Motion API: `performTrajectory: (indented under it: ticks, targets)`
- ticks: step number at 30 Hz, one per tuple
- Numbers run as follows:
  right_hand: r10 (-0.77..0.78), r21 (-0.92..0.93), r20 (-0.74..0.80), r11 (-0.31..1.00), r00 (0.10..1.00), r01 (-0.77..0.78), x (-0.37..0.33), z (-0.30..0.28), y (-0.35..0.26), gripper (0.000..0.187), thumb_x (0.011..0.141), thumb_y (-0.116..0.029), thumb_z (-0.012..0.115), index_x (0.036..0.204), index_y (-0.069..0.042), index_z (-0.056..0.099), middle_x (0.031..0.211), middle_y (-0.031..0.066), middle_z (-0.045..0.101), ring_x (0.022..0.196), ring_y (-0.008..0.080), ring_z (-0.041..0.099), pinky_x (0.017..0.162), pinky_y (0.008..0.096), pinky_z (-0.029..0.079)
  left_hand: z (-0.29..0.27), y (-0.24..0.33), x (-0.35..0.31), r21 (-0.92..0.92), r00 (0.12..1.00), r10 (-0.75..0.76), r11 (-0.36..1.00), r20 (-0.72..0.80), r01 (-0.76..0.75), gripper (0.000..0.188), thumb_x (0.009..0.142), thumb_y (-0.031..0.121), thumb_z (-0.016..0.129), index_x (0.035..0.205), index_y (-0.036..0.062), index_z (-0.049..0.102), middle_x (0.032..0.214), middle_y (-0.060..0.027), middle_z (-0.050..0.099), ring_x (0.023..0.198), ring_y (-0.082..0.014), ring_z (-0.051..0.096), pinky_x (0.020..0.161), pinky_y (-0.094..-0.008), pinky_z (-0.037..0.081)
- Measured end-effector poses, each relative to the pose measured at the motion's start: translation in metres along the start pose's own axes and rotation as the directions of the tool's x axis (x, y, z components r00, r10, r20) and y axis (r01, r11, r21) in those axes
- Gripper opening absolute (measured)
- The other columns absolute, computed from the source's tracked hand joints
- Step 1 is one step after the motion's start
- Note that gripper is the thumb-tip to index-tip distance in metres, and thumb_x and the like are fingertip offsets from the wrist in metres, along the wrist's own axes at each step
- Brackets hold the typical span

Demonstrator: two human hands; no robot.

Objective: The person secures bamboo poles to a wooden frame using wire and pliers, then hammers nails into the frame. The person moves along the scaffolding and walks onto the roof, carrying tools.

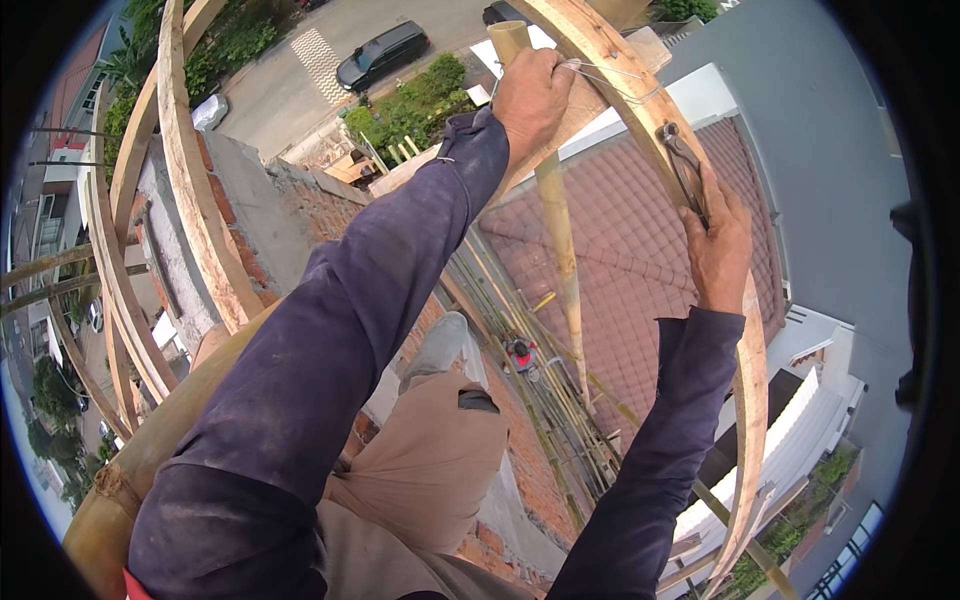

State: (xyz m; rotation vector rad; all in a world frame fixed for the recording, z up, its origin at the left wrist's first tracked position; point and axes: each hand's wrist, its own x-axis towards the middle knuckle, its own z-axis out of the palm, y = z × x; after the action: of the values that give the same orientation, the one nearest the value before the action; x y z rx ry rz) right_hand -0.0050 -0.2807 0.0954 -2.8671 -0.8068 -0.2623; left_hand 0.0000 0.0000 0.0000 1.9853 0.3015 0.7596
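My left hand (533, 100) is closed in a pinch on a thin loop of wire (620, 80), beside the top end of an upright bamboo pole (510, 42). The wire runs right from my fingers to the curved wooden beam (650, 125) and passes around it. On that beam rests my right hand (722, 240), its fingers closed round the handles of a pair of metal pincers (682, 165). The pincers' head points up and away, against the beam's face. My left fingertips are partly hidden behind the hand.
Roof timbers (195, 190) rise at the left, above a brick wall (510, 490) under my foot. A thick bamboo pole (120, 490) crosses at lower left. Far below, a person (520, 352) is among bamboo poles, next to a tiled roof (620, 250). A dark car (383, 55) stands on the street.
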Motion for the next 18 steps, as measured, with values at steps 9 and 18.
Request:
performTrajectory:
  ticks: [9, 18]
  targets:
    - [0.357, 0.791, 0.578, -0.027, 0.734, -0.611, -0.069, 0.025, -0.192, 0.046, 0.074, -0.019, 0.075, 0.108, 0.004, 0.054, 0.079, 0.0003, 0.051, 0.071, 0.0088, 0.049, 0.063, 0.0242, 0.043, -0.008, 0.001, 0.005, 0.017, 0.987, 0.084, 0.996, 0.139, -0.088, 0.037, 0.095, 0.034, 0.052, 0.099, -0.0009, 0.065, 0.099, -0.024, 0.06, 0.093, -0.0415, 0.057, 0.085, -0.0478, 0.045]
    - [0.319, 0.844, 0.505, 0.011, 0.802, -0.537, -0.09, 0.074, -0.321, 0.062, 0.078, -0.011, 0.076, 0.125, 0.006, 0.039, 0.116, 0.0289, 0.049, 0.113, 0.0435, 0.049, 0.095, 0.0458, 0.042, 0.003, -0.017, 0.005, 0.045, 0.984, 0.136, 0.989, 0.116, -0.142, 0.04, 0.093, 0.035, 0.056, 0.111, -0.0006, 0.059, 0.111, -0.0247, 0.055, 0.105, -0.037, 0.053, 0.092, -0.0439, 0.041]
